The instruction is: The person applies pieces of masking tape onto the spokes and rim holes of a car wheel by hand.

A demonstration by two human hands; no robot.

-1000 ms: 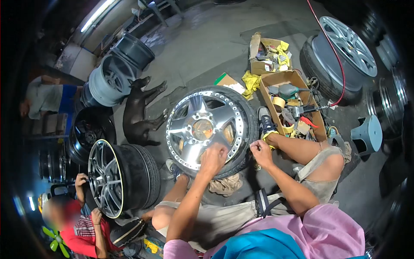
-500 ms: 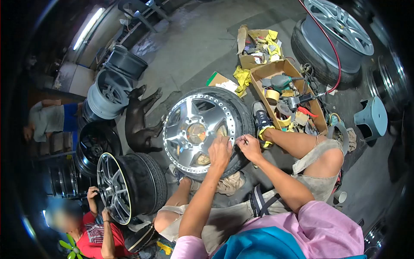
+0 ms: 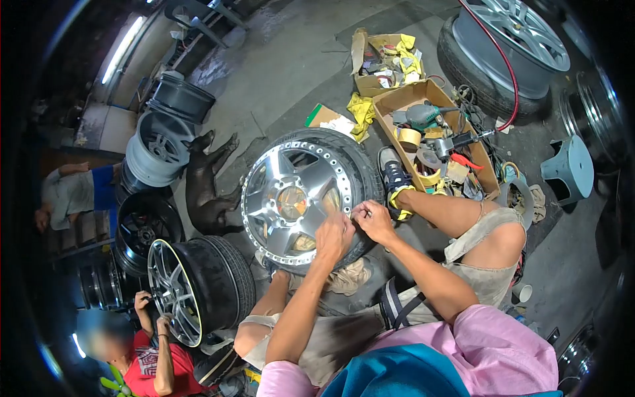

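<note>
A polished five-spoke wheel rim [image 3: 274,228] faces up between my knees, with a tire [image 3: 362,173] around it. Small bolt holes ring its bright outer lip. My left hand [image 3: 335,237] is over the lip at the near right side, its fingers curled together. Just to its right, my right hand [image 3: 374,222] is closed in a pinch by the tire's edge. The fingertips of both hands nearly meet. Whatever they hold, if anything, is too small or hidden to name.
Right of the wheel, a cardboard box [image 3: 488,173] holds a green power tool [image 3: 423,116], tape rolls and other tools. A dog [image 3: 204,188] lies beyond the wheel. At left, a co-worker in red [image 3: 159,360] handles another wheel [image 3: 173,291]. A blue stool [image 3: 574,169] stands at right.
The whole view has shifted slightly, so the wheel and boxes appear a little further left. Both hands stay at the rim's lip with fingers closed, with only small finger movements.
</note>
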